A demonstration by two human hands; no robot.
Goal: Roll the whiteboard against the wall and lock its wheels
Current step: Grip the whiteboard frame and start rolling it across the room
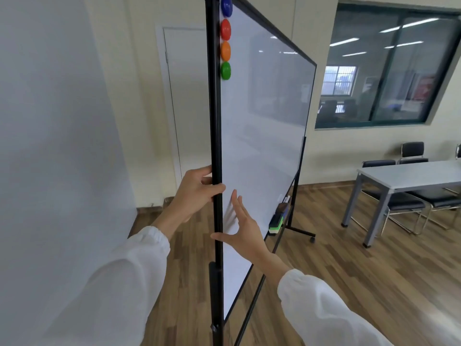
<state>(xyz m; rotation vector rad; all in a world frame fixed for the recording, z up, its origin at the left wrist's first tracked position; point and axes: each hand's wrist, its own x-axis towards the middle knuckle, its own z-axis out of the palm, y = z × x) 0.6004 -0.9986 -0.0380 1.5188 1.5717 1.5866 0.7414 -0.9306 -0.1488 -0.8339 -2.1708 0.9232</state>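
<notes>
Head view: whiteboard (262, 121), stiff, likely top-heavy; left grip (197, 188) clasping its 8 o'clock edge; right grip (242, 228) splayed wide.

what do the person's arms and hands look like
The left sleeve and right sleeve are loose, white and long, gathered by elastic at the wrist. The left hand and right hand are bare: no gloves, rings or watch show.

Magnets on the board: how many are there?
4, in a column by the board's near edge: blue top, then red, orange, green. More may hide above.
</notes>
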